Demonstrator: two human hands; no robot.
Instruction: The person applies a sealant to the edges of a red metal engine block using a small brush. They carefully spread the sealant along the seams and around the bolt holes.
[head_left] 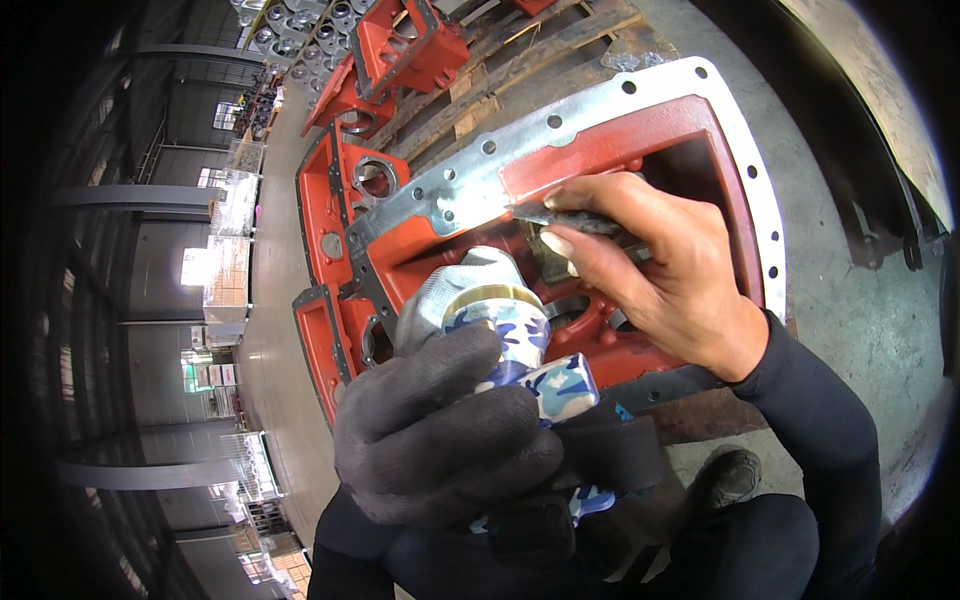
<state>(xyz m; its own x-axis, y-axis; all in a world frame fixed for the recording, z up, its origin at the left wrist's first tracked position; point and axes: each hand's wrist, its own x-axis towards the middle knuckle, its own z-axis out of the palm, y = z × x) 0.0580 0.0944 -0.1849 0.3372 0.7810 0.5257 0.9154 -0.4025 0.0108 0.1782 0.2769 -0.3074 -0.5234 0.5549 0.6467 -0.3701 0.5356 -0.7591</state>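
Tool with camouflage pattern in closed grasp of gloved left hand; dark pointed piece pinched in bare right hand, tip near inner edge of silver flange on red casting, below these 2 hands.

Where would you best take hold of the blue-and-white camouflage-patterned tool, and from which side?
Probably the camouflage-patterned body, from the left, as the gloved left hand has it. The body looks rounded enough to wrap and sits nearer the person than the grey metal head, which points away and is perhaps better left clear.
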